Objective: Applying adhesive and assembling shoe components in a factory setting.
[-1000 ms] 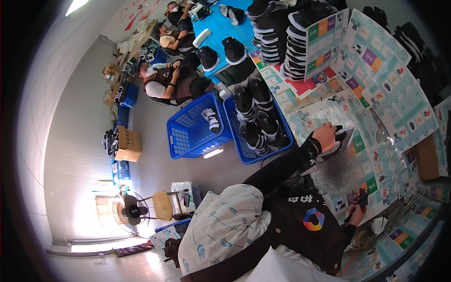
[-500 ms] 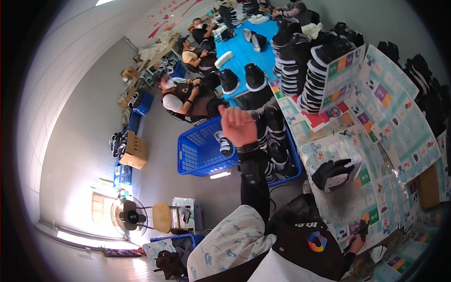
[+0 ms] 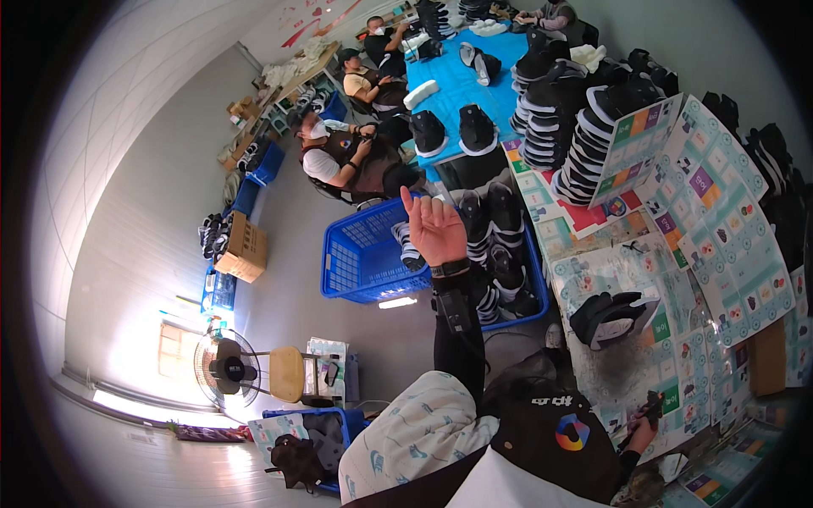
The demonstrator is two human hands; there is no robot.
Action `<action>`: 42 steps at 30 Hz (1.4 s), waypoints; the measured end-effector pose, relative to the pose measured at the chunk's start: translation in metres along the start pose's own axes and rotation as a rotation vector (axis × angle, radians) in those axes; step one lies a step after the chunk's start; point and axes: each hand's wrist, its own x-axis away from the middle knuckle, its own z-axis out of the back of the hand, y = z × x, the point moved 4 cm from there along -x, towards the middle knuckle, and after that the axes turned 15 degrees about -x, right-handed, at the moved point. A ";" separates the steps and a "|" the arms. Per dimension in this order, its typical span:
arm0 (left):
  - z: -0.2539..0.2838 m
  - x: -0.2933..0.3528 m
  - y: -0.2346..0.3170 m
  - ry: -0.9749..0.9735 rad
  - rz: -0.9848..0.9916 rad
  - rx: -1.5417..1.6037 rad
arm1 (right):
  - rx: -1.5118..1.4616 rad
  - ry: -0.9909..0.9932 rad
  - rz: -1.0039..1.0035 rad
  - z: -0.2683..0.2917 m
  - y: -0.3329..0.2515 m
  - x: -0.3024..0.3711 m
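My left hand (image 3: 437,230) is raised, palm showing, above a blue plastic crate (image 3: 360,292). One finger stands out from the others, which are loosely bent, and the hand holds nothing. Low at the right, my right hand (image 3: 642,437) is closed around a small black hand tool (image 3: 652,406), whose exact kind I cannot make out. A black and white shoe upper (image 3: 611,320) lies on the worktable (image 3: 631,271) beyond that hand, beside a dark smudge on the paper-covered top.
Another blue crate (image 3: 540,292) holds several shoe uppers beside the table. Tall upper stacks (image 3: 584,157) stand behind folded printed boards (image 3: 720,220). Several people (image 3: 343,161) sit along a blue-covered table (image 3: 453,89). At lower left are a fan (image 3: 227,368) and a stool (image 3: 286,374).
My view has shifted slightly, so the room sits a little differently in the picture. The fingers of my left hand have changed pose a little; my right hand keeps its grip on the tool.
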 end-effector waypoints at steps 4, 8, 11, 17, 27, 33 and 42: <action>-0.002 0.000 -0.003 -0.016 0.020 0.003 | 0.016 -0.037 -0.018 0.007 0.008 -0.007; -0.010 0.006 -0.010 -0.010 0.036 0.004 | 0.016 0.004 -0.001 0.007 0.000 0.001; -0.013 0.011 -0.022 0.003 0.072 -0.003 | 0.023 0.039 0.027 0.025 0.003 0.003; -0.017 0.029 -0.055 -0.001 0.257 -0.191 | 0.152 0.063 0.128 0.036 0.002 0.004; 0.012 0.196 -0.234 -1.038 1.131 -1.470 | 0.090 0.118 0.124 -0.004 0.002 0.018; 0.033 0.296 -0.339 -1.575 0.139 -1.716 | 0.311 0.062 0.095 -0.010 0.013 0.012; 0.046 0.297 -0.372 -1.701 0.343 -1.817 | 0.664 -0.187 0.170 -0.125 0.008 -0.018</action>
